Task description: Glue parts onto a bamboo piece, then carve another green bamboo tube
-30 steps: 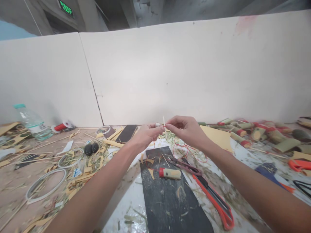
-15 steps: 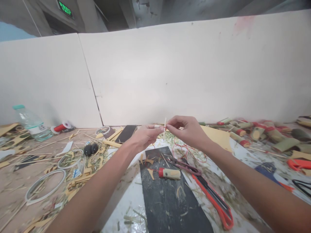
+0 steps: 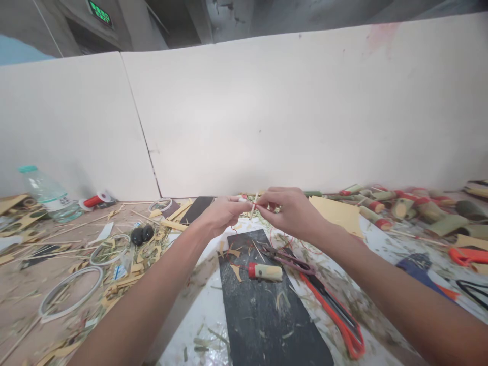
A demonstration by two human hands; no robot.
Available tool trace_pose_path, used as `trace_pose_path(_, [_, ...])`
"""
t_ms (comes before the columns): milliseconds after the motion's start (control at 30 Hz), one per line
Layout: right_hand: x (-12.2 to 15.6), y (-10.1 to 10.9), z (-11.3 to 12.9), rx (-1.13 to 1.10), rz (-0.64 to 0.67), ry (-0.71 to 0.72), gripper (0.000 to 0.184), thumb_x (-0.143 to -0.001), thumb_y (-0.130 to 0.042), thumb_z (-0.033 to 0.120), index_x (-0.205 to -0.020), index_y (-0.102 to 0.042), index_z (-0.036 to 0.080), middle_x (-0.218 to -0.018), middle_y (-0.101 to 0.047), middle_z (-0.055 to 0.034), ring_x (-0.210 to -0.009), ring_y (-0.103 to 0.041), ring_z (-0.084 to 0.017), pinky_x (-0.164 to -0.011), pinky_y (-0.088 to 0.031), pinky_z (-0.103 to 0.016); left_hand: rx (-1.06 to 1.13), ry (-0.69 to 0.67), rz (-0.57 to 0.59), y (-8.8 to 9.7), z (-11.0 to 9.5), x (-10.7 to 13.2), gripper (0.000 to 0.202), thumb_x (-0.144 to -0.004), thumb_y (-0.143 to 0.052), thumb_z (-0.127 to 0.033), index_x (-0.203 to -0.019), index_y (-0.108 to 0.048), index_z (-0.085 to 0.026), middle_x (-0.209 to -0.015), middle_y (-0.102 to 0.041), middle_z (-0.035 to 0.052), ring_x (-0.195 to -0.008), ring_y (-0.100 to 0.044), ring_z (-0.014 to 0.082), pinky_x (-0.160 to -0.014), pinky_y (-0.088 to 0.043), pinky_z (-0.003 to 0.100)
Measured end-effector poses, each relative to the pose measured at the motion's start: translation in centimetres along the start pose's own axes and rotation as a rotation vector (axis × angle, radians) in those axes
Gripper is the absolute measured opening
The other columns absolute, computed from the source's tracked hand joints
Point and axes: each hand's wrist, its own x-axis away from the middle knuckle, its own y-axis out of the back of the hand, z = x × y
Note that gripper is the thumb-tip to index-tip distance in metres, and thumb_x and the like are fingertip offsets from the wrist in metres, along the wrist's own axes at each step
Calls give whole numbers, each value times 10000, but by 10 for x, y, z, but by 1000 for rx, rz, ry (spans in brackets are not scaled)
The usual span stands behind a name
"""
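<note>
My left hand (image 3: 223,211) is closed, its thumb and fingers pinching a small pale piece with a red end (image 3: 243,197), mostly hidden by the fingers. From the right, my right hand (image 3: 284,206) pinches a thin pale stick (image 3: 253,209) that stands tilted between both sets of fingertips. Red thread (image 3: 276,235) trails below the hands. Under them lies a black board (image 3: 263,320), carrying a short bamboo tube with a red end (image 3: 270,272). Beside the tube are scissors (image 3: 299,264) and an orange utility knife (image 3: 335,310).
Bamboo tubes with red ends (image 3: 415,203) are heaped at the right. To the left are a water bottle (image 3: 51,198), a spool of red thread (image 3: 93,201), tape rings (image 3: 72,292) and black balls (image 3: 142,235) among scraps. A white partition (image 3: 259,112) stands behind.
The thin stick has gone from upright to tilted, its top leaning right. My right hand has lowered slightly and turned, while my left hand has shifted a little left.
</note>
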Motion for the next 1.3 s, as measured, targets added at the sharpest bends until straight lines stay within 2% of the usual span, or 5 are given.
trace_pose_path(300, [0,-4,-3,-155,7,-99,150,-827,-563,187,-770,-702,178,-669,-676,-2,-561,-528,-111,-565,-408,-230,63,37,78,6,2,-1,367,-584,-792,-264,-581,-437,-171,-510,-242,-99,-436,-144,29,-437,-76,234])
trace_pose_path(600, [2,-15,4,-185,-93,-135,192,-822,-550,184,-868,-737,188,-796,-737,-29,-595,-573,-125,-580,-436,-247,66,-26,-67,2,1,-2,283,-584,-712,-259,-575,-440,-178,-501,-207,-103,-449,-134,45,-435,-80,240])
trace_pose_path(900, [0,-10,5,-202,-66,-265,147,-802,-586,236,-779,-721,181,-694,-712,-17,-576,-562,-127,-556,-427,-250,-98,-145,-124,0,7,-2,221,-629,-718,-327,-641,-599,-142,-533,-393,-72,-494,-272,54,-489,-190,231])
trace_pose_path(1067, [-1,-9,4,-245,-74,-293,125,-796,-580,229,-747,-684,181,-668,-697,-15,-569,-582,-132,-546,-443,-249,-200,-284,-76,0,10,-3,198,-655,-733,-313,-684,-646,-137,-612,-510,-47,-577,-385,70,-574,-282,226])
trace_pose_path(1300, [-2,-5,3,-332,-72,-287,91,-798,-573,205,-788,-659,176,-718,-706,-24,-632,-619,-143,-594,-479,-254,-220,-310,-16,-3,5,2,279,-711,-696,-408,-685,-603,-147,-560,-419,-69,-526,-310,63,-547,-256,231])
